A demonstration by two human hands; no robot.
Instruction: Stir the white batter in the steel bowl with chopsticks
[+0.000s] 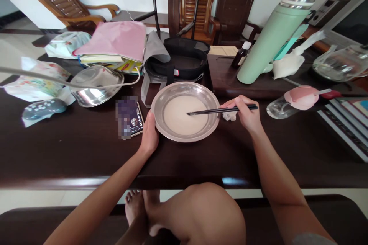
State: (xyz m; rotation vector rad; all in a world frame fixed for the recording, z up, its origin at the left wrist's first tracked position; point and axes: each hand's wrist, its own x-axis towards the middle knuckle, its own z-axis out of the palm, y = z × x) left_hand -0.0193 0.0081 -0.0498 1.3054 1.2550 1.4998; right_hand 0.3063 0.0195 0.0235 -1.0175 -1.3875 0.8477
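A round metal bowl (156,122) holds a milky off-white liquid (181,115) and sits on the dark table in front of me. My left hand (150,134) grips the bowl's left side, its thumb up along the rim and the other fingers mostly hidden. In my right hand (247,115) is a pair of black chopsticks (211,111), held together and almost level. Their tips dip into the liquid near the bowl's middle. A crumpled white tissue (230,116) lies just beneath the right hand.
Left of the bowl are a phone (132,118), a second metal bowl (96,84) and a game controller (44,110). Behind it sits a black bag (184,61). To the right stand a tall green thermos (270,42), a pink-lidded cup (299,99) and stacked books (345,126).
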